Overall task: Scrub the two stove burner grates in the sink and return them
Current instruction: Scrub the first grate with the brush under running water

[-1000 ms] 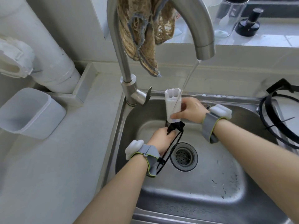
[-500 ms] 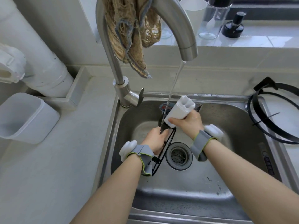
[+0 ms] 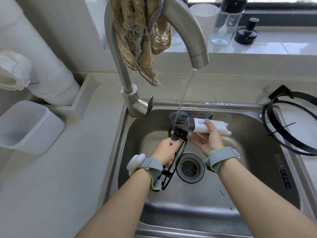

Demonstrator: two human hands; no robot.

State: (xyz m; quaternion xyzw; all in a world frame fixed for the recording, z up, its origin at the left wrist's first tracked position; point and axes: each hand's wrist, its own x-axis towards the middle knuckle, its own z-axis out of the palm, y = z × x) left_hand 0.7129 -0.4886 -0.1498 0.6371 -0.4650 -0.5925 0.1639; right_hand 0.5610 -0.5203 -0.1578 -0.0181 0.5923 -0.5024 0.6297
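My left hand [image 3: 165, 152] grips a thin black burner grate [image 3: 178, 152] on edge over the steel sink [image 3: 257, 194]. Water from the tap [image 3: 197, 45] runs onto the grate's top prong. My right hand [image 3: 210, 140], palm up, holds a white-handled brush [image 3: 205, 127] lying sideways just right of the grate, its dark bristles pointing left and clear of the grate. A second black grate [image 3: 295, 124] lies on the counter at the right of the sink.
A drain strainer [image 3: 190, 167] sits mid-sink. A brown mesh cloth [image 3: 140, 36] hangs over the tap. A white plastic bin [image 3: 25, 126] stands on the left counter beside a white pipe [image 3: 42, 62]. A cup [image 3: 204, 19] and bottles [image 3: 228, 21] line the window sill.
My right hand has turned palm up and swung the brush off the grate, laying it sideways to the right. The left hand keeps the grate under the running water.
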